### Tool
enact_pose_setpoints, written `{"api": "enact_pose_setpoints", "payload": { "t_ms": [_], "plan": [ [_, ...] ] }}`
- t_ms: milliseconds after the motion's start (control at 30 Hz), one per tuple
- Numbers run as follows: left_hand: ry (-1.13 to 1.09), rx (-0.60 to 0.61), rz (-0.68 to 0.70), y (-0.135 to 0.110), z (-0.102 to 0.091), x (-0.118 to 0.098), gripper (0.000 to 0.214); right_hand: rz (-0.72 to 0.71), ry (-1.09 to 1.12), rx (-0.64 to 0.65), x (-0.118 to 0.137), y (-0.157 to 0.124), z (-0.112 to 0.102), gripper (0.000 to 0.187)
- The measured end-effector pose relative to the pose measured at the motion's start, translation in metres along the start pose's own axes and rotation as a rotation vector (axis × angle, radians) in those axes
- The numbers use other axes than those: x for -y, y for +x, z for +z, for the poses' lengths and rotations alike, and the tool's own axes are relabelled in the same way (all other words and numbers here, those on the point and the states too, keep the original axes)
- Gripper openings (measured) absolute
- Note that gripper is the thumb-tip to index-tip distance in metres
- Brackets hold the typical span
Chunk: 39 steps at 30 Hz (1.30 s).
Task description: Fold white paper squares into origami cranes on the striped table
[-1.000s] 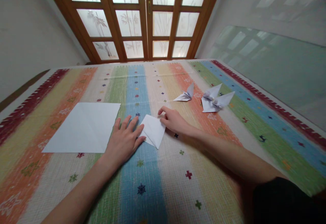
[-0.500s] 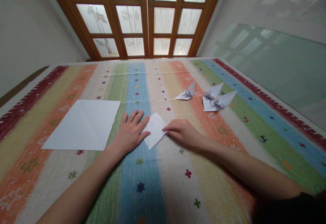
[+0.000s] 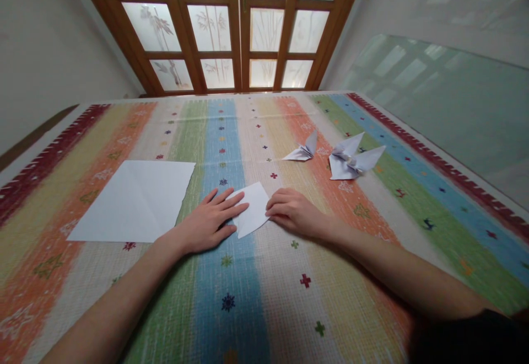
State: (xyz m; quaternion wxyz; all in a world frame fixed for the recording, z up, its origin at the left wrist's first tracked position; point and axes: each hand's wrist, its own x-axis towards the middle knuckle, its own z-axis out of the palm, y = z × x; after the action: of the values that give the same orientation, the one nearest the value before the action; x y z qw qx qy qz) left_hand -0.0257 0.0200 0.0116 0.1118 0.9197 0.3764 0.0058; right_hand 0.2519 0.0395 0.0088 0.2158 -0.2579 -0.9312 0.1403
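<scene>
A small folded piece of white paper (image 3: 254, 204) lies on the striped tablecloth in front of me. My left hand (image 3: 215, 216) rests on its left side, fingers spread and stretched out over the paper. At the paper's right corner, my right hand (image 3: 292, 209) has its thumb and fingers pinched on the edge. The fingertips of that hand partly cover the corner. To the left of my left hand is a larger flat white sheet (image 3: 134, 201) with one ragged right edge and faint creases.
Folded white paper cranes stand farther back on the right: one crane (image 3: 303, 150) alone and a cluster of cranes (image 3: 353, 157) beside it. The striped tablecloth (image 3: 231, 331) covers the table. Wooden doors with frosted panes (image 3: 239, 33) are behind the far edge.
My left hand has shifted and flattened, its fingers reaching farther across the folded paper. The paper has turned slightly. My right hand stays at the right corner, its fingers curled closer together.
</scene>
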Motion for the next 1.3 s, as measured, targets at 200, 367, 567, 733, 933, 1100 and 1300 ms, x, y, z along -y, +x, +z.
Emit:
{"api": "enact_pose_setpoints", "payload": {
  "t_ms": [200, 367, 567, 733, 933, 1100, 1300],
  "plan": [
    [0.031, 0.015, -0.026, 0.001, 0.001, -0.005, 0.056, 0.018, -0.021, 0.035, 0.001, -0.001, -0.002, 0.019],
    [0.038, 0.009, -0.021, 0.0, 0.002, -0.005, 0.057, -0.125, -0.173, 0.118, 0.009, -0.001, -0.002, 0.02],
    [-0.006, 0.038, -0.009, -0.001, 0.0, -0.003, 0.055, -0.283, -0.314, 0.199, 0.021, 0.005, 0.006, 0.019],
    [-0.054, -0.009, -0.02, -0.002, 0.002, -0.003, 0.066, -0.373, -0.404, 0.097, 0.02, 0.024, 0.015, 0.022],
    [-0.092, -0.316, -0.047, -0.011, 0.007, -0.003, 0.05, -0.604, -0.489, 0.094, 0.016, 0.051, 0.025, 0.02],
    [0.034, -0.574, -0.058, -0.02, 0.001, -0.007, 0.018, -0.634, -0.509, 0.035, 0.01, 0.061, 0.028, 0.024],
    [0.247, -0.51, 0.079, -0.03, 0.002, -0.03, 0.027, -0.488, -0.583, 0.011, 0.016, 0.064, 0.032, 0.026]
  ]
}}
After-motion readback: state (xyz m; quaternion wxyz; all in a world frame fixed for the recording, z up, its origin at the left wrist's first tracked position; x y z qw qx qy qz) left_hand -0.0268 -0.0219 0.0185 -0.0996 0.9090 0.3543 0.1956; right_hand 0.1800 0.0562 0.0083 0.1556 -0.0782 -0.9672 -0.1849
